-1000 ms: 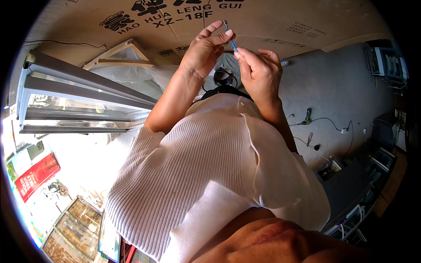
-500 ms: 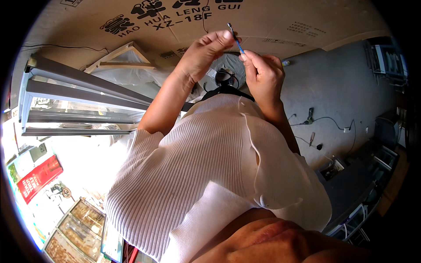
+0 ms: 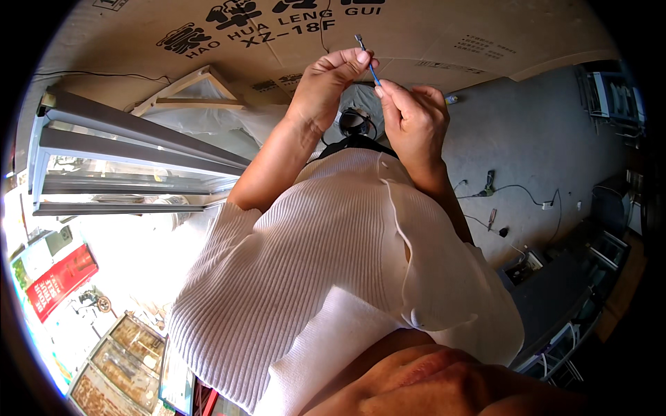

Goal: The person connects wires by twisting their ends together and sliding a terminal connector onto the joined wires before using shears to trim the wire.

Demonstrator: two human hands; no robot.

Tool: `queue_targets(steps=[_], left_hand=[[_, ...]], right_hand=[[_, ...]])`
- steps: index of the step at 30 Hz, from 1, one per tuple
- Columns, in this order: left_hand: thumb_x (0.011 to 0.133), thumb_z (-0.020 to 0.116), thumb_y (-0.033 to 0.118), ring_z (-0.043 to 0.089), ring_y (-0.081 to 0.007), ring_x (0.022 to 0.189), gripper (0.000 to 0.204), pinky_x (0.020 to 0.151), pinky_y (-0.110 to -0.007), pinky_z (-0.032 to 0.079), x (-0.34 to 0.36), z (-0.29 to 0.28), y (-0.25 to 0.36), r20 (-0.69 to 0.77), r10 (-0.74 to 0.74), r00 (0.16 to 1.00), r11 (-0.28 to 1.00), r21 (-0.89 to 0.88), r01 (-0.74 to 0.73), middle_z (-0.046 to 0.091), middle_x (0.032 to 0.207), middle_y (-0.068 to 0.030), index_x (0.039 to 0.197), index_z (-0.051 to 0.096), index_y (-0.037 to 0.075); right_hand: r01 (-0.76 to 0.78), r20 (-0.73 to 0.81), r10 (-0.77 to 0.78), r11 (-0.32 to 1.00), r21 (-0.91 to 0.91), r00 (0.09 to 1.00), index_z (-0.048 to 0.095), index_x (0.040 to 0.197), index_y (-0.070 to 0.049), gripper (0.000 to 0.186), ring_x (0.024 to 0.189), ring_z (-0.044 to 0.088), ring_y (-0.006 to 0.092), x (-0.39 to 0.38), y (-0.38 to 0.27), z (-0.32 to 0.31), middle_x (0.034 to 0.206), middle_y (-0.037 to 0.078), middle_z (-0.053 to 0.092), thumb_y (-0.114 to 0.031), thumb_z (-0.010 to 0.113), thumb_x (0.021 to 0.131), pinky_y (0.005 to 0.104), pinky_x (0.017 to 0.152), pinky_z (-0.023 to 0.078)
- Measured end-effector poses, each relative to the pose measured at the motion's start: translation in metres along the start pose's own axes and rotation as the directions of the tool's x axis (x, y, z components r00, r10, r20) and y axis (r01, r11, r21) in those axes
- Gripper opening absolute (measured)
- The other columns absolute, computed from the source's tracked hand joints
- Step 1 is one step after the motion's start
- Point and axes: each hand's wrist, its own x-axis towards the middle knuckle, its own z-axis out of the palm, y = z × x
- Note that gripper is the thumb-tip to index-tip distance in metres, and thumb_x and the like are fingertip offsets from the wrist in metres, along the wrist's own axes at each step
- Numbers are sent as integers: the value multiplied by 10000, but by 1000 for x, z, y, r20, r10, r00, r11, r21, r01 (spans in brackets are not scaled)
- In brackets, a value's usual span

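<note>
A thin blue wire (image 3: 375, 75) with a dark sleeve and a small metal terminal (image 3: 359, 39) at its upper end is held up in front of me, slightly tilted. Just below the terminal, my left hand (image 3: 320, 87) pinches it between thumb and forefinger. My right hand (image 3: 417, 119) grips the lower part of the wire in a pinch, its other fingers curled in. The fingertips of both hands are close together. Whatever part of the wire lies inside the right hand is hidden.
A large printed cardboard sheet (image 3: 402, 41) stands ahead. Grey window frames (image 3: 139, 149) lean at the left beside a triangular wooden frame (image 3: 198, 97). A round black object (image 3: 354, 123) sits below my hands. A tool with a cord (image 3: 489, 184) lies on the grey floor at right.
The wire and both hands have shifted slightly left. Its terminal end now leans a little further left. Both pinches are kept.
</note>
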Motion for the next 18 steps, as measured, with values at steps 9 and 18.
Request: queue_targets(steps=[9,18], left_hand=[[888,656,244,534,-45,810,153,738,-203,376,7,-9,-7,31,-36,999,998,-43,37,683,896,32,954,692,111],[911,627,229,544,-55,847,174,799,-211,395,6,-5,-6,44,37,998,999,-30,-36,681,920,13,992,668,82]], right_hand=[[-15,40,15,1000,-11,999,710,885,-70,102,587,606,206,-1,-1,-4,663,58,660,-112,705,792,324,719,456],[-25,32,26,999,-28,999,712,893,-76,105,632,624,197,-2,-2,-6,703,53,675,-106,699,793,315,738,454]])
